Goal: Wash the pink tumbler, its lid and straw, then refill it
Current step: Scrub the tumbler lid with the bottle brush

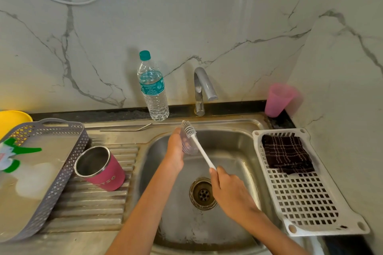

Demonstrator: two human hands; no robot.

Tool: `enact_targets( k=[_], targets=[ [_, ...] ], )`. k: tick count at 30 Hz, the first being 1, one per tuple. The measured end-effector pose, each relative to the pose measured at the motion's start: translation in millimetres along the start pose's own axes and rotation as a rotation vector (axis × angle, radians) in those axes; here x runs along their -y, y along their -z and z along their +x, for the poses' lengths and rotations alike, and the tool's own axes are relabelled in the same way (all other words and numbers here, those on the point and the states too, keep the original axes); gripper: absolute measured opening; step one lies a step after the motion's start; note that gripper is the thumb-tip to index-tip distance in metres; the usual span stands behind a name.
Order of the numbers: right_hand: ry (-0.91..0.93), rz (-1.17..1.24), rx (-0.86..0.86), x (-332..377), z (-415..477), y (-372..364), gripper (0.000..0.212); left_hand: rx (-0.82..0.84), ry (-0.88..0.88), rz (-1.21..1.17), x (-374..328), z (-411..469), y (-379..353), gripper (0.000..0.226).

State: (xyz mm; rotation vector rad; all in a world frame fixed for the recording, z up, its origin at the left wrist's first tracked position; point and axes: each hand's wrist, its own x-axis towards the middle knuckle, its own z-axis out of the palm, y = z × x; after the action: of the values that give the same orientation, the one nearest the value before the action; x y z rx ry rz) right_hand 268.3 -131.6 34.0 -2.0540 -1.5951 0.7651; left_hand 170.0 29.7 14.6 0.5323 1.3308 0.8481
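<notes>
Left hand: the left hand [175, 149] is holding the clear lid [189, 145] on edge over the sink [234, 141]; its fingers are curling round the lid's far side, showing only dimly through the plastic.
Right hand: the right hand [226, 188] is gripping the low end of the brush [199, 147], fingers wrapping the white handle, thumb lying along it.
Brush: its bristle head is pressing against the lid's upper edge.
Pink tumbler: the pink tumbler [101, 168] is sitting on the ribbed drainboard left of the basin, just beside the grey basket [62, 172], its steel mouth facing up and left; whether it is standing or leaning cannot be told.
Tumbler writing: pale letters on the side are reading roughly "OTSO"; the start of the word is hidden.
Straw: the metal straw [126, 129] is lying on the sink's back ledge, bent end pointing right.
Water bottle: the water bottle [153, 89] is standing capped behind the ledge, left of the tap [202, 89]; its teal label is showing print too small to read.
Right side: a dark checked cloth [287, 156] is lying on the white tray [300, 192]; a pink cup [278, 99] is standing in the corner.
</notes>
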Motion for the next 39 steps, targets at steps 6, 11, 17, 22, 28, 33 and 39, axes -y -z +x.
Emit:
enact_targets(
  k=[6,11,17,22,28,33,39],
  targets=[
    [0.033,-0.001,0.034,3.5,-14.6,-3.8,0.033,-0.022,-0.02,-0.154,-15.0,6.9,6.1,0.048],
    [0.018,-0.003,0.01,4.5,-4.6,1.0,0.032,-0.015,-0.017,-0.095,5.3,1.2,6.7,0.04],
    [0.034,0.003,0.05,6.0,-16.9,-10.2,0.037,-0.058,-0.033,-0.144,-8.1,6.0,15.5,0.051],
    [0.019,0.027,0.013,1.6,-5.0,-8.2,0.037,-0.035,-0.039,-0.013,6.9,-0.7,12.2,0.043],
    [0.02,0.008,0.057,3.3,-22.4,-13.9,0.037,-0.115,-0.048,-0.067,-9.7,1.6,13.5,0.028],
    [-0.043,0.091,0.013,4.3,0.4,-10.3,0.038,-0.068,-0.161,0.169,12.9,-8.3,6.3,0.031],
    [0.0,-0.004,0.029,10.5,-18.4,-8.4,0.038,-0.115,-0.161,0.069,-10.8,-2.2,8.8,0.028]
  ],
)
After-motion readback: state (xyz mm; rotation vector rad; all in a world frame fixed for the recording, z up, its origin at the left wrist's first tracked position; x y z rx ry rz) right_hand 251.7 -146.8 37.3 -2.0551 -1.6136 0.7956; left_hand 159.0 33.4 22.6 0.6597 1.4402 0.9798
